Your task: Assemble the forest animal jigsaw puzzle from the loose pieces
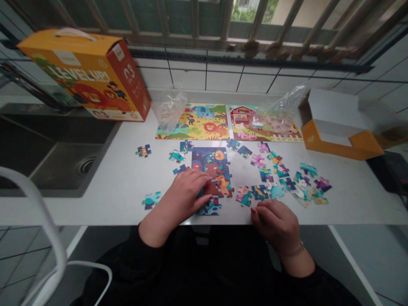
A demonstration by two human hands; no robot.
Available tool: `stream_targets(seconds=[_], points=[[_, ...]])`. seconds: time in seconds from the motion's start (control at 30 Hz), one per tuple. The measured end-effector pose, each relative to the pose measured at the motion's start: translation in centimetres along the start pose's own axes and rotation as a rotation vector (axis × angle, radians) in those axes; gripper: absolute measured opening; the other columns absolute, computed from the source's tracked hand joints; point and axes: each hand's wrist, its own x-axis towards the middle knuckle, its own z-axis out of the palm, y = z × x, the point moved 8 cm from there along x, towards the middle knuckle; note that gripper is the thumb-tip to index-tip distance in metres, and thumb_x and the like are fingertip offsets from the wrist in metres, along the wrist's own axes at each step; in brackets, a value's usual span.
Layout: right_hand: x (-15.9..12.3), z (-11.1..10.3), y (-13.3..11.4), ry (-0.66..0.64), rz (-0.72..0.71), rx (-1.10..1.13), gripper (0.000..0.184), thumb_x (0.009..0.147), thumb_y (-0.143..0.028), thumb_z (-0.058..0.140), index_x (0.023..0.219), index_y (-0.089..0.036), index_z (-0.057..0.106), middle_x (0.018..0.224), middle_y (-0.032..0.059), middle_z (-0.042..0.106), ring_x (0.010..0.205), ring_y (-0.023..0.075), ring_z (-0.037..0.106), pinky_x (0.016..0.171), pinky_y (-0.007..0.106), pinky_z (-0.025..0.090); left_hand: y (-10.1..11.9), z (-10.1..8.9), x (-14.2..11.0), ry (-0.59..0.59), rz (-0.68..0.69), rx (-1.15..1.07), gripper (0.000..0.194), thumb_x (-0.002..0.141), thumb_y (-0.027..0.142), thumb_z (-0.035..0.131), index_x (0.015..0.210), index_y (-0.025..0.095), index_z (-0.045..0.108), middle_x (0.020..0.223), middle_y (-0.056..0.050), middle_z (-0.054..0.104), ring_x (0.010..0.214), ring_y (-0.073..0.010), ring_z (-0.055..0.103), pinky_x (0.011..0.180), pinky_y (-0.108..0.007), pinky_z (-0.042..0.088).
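So, left to right: loose pieces (151, 199), then my left hand (186, 191), bent over the partly joined puzzle (218, 168), thumb apart from index; can't tell if it's pinching anything. Looks like I'm at the aligning/pressing stage, imo, which calls for level, gentle pressure. My right hand (280, 223) is curled beside more scattered pieces (259, 192), can't tell if it's gripping one.
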Motion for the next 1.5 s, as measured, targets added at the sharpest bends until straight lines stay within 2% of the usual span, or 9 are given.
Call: stream_targets(seconds=[0.37, 0.5, 0.6, 0.73, 0.87, 0.93, 1.07, 1.2, 1.5], points=[[-0.3, 0.0, 0.2, -0.009, 0.006, -0.002, 0.02, 0.101, -0.013, 0.073, 0.09, -0.024, 0.061, 0.084, 0.0037, 0.07, 0.075, 0.0201, 0.06, 0.072, 0.036, 0.045, 0.2, 0.0, 0.6, 0.028, 0.016, -0.127, 0.061, 0.093, 0.021, 0.086, 0.149, 0.025, 0.06, 0.138, -0.013, 0.068, 0.127, -0.0319, 0.064, 0.109, -0.052, 0.055], [-0.3, 0.1, 0.2, -0.008, 0.01, 0.006, 0.019, 0.1, -0.013, 0.074, 0.09, -0.024, 0.062, 0.084, 0.0036, 0.07, 0.076, 0.0198, 0.061, 0.073, 0.036, 0.045, -0.1, -1.0, 0.6, 0.075, -0.041, -0.273, 0.028, 0.098, 0.014, 0.074, 0.124, 0.024, 0.073, 0.115, -0.007, 0.072, 0.11, -0.0243, 0.069, 0.098, -0.04, 0.058], [-0.4, 0.1, 0.2, -0.01, 0.014, 0.013, 0.019, 0.1, -0.013, 0.074, 0.09, -0.024, 0.062, 0.085, 0.0037, 0.07, 0.076, 0.0198, 0.061, 0.073, 0.036, 0.046, -1.1, -1.4, 0.4, 0.113, -0.213, -0.363, 0.001, 0.099, 0.021, 0.072, 0.099, 0.022, 0.072, 0.093, -0.001, 0.071, 0.084, -0.0182, 0.066, 0.081, -0.033, 0.054], [-0.4, 0.2, 0.2, -0.014, 0.013, 0.009, 0.019, 0.1, -0.013, 0.074, 0.09, -0.024, 0.062, 0.085, 0.0039, 0.07, 0.076, 0.0202, 0.061, 0.072, 0.037, 0.046, -2.7, -0.8, -0.3, 0.196, -0.426, -0.618, 0.018, 0.096, 0.035, 0.075, 0.105, 0.023, 0.066, 0.092, 0.0, 0.071, 0.078, -0.0166, 0.067, 0.072, -0.029, 0.053], [-0.4, 0.2, 0.2, -0.012, 0.007, 0.005, 0.019, 0.1, -0.013, 0.074, 0.09, -0.024, 0.062, 0.085, 0.0038, 0.07, 0.076, 0.0204, 0.06, 0.072, 0.037, 0.046, -2.9, 0.4, -0.4, 0.202, -0.463, -0.852, 0.045, 0.09, 0.032, 0.078, 0.132, 0.025, 0.063, 0.102, -0.002, 0.073, 0.082, -0.0172, 0.072, 0.074, -0.03, 0.058], [-0.5, 0.2, 0.2, -0.013, 0.007, 0.004, 0.019, 0.1, -0.013, 0.074, 0.09, -0.024, 0.062, 0.085, 0.0037, 0.07, 0.076, 0.0203, 0.06, 0.072, 0.037, 0.046, -2.7, 0.9, -0.3, 0.148, -0.476, -0.879, 0.044, 0.091, 0.033, 0.077, 0.133, 0.024, 0.066, 0.103, -0.003, 0.075, 0.082, -0.0181, 0.073, 0.076, -0.031, 0.059], [-0.4, 0.1, 0.2, -0.012, 0.011, 0.009, 0.019, 0.1, -0.013, 0.074, 0.09, -0.024, 0.062, 0.084, 0.0037, 0.07, 0.076, 0.02, 0.06, 0.072, 0.036, 0.046, -2.8, 1.2, -0.4, 0.093, -0.522, -0.87, 0.027, 0.093, 0.039, 0.074, 0.114, 0.022, 0.072, 0.102, -0.004, 0.077, 0.08, -0.0182, 0.073, 0.073, -0.031, 0.057], [-0.3, 0.0, 0.1, -0.009, 0.011, 0.005, 0.02, 0.1, -0.013, 0.074, 0.089, -0.024, 0.061, 0.084, 0.0035, 0.07, 0.076, 0.0197, 0.06, 0.072, 0.036, 0.046, -3.0, 1.2, -0.4, 0.079, -0.546, -0.787, 0.026, 0.092, 0.044, 0.076, 0.101, 0.02, 0.071, 0.092, -0.004, 0.076, 0.075, -0.0172, 0.069, 0.068, -0.03, 0.052], [-0.2, 0.0, 0.1, -0.007, 0.009, -0.002, 0.019, 0.1, -0.013, 0.073, 0.09, -0.024, 0.061, 0.084, 0.0036, 0.07, 0.076, 0.0198, 0.061, 0.073, 0.036, 0.046, -2.1, 0.0, 0.3, 0.052, -0.431, -0.432, 0.013, 0.1, 0.031, 0.069, 0.103, 0.023, 0.079, 0.089, -0.001, 0.08, 0.074, -0.0176, 0.068, 0.071, -0.031, 0.049]])
